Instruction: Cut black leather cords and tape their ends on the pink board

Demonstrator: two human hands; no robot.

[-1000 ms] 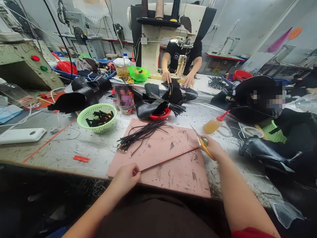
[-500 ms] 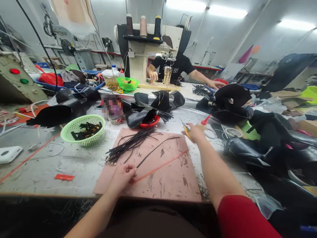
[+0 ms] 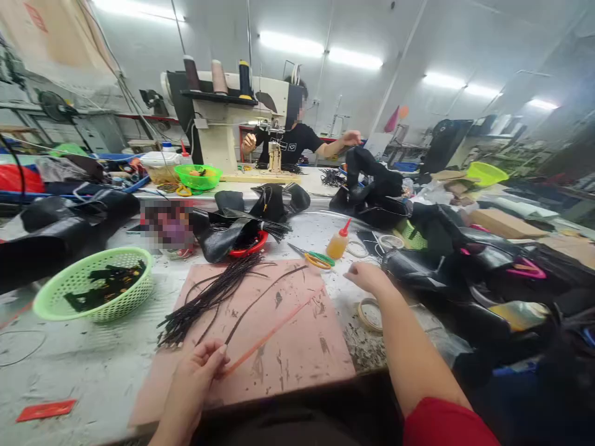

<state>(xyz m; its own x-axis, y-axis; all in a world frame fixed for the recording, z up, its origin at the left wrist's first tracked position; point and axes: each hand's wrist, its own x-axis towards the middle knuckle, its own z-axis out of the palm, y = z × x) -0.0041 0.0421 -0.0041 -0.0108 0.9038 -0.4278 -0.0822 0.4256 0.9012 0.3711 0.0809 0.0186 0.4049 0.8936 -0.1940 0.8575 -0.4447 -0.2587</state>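
Observation:
My left hand pinches the near end of a thin black cord and a thin red strip, both lying across the pink mat. A bundle of black cords lies on the mat's left part. My right hand hovers low over the table right of the mat, fingers loosely apart, holding nothing. The scissors with yellow and green handles lie on the table just left of that hand, beside a glue bottle with a red tip.
A green basket of black pieces stands at the left. Black leather pieces and a red dish lie behind the mat. Tape rolls and black boots crowd the right. A person in black works at a sewing machine across the table.
My right hand has put the scissors down by the glue bottle and drawn back empty. The view has swung up and to the right. The person opposite has reached an arm to the side.

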